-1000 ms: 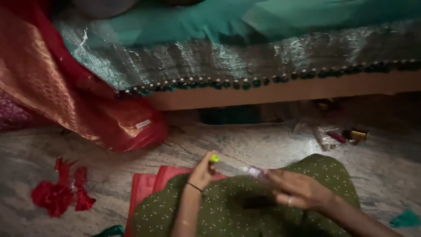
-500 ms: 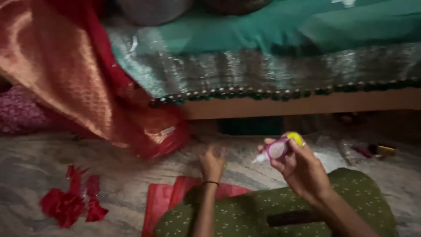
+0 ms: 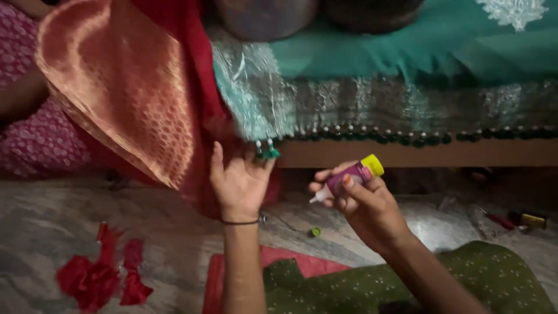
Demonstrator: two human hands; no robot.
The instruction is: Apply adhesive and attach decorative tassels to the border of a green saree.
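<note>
My left hand (image 3: 238, 180) is raised with its fingers pinched on small green tassels (image 3: 266, 151) at the hem of a teal fabric with a silver border (image 3: 256, 99). My right hand (image 3: 363, 203) holds a small purple glue bottle (image 3: 347, 177) with a yellow base and a white nozzle that points left toward my left hand. A small green cap (image 3: 315, 231) lies on the floor below the bottle. Green dotted cloth (image 3: 465, 285) covers my lap.
A red and orange-gold sari (image 3: 122, 99) hangs at the left. Red fabric scraps (image 3: 102, 276) lie on the marble floor. A wooden bed edge (image 3: 418, 152) runs across. Small tubes (image 3: 523, 220) lie at the far right. A person in pink printed clothing (image 3: 29, 134) sits at the far left.
My left hand rose from my lap to the teal fabric's tassels. My right hand lifted the glue bottle up beside it. The view shifted upward and closer.
</note>
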